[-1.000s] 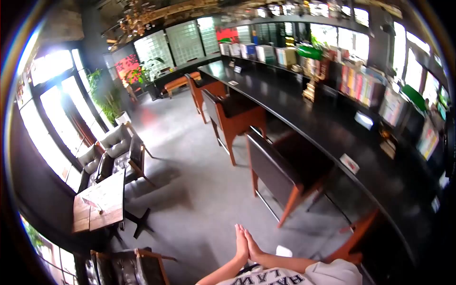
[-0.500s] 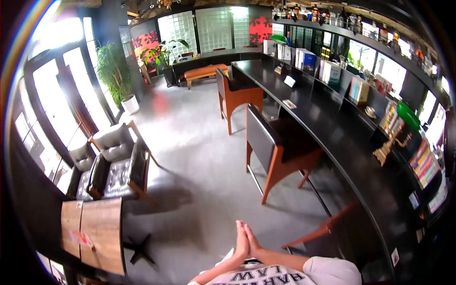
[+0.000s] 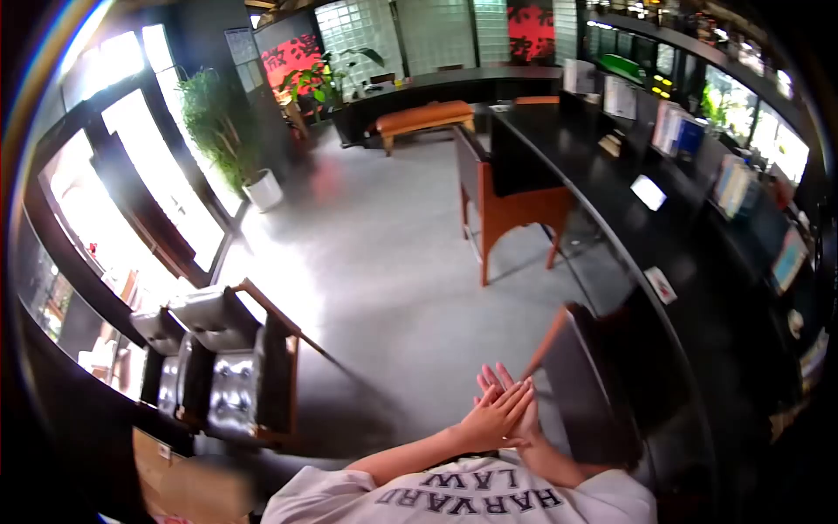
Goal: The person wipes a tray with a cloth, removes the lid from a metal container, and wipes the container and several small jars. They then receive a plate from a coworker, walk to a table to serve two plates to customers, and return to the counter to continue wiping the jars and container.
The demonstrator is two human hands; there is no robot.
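In front of my chest, my left hand [image 3: 491, 423] lies across my right hand [image 3: 528, 425], palm against palm. The fingers of both are stretched out, with those of the left pointing up and right and those of the right showing behind them, spread a little. I see nothing held in either hand, though the surfaces between the palms are hidden. Just to the right of my fingers is a dark high-backed chair [image 3: 580, 393] with a reddish wooden edge. Below my hands is my white T-shirt [image 3: 349, 502] with dark lettering.
A long black counter [image 3: 594, 179] with books and cards runs along the right. Another wooden chair [image 3: 524, 218] stands against it farther on. Dark leather armchairs [image 3: 231, 384] and a wooden table [image 3: 205, 489] are at left. Beyond are a potted plant [image 3: 262, 189] and an orange bench [image 3: 425, 118].
My view has moved forward along the counter, bringing the nearer chair beside my hands. My hands have turned from upright, palms together, to lying crosswise over each other.
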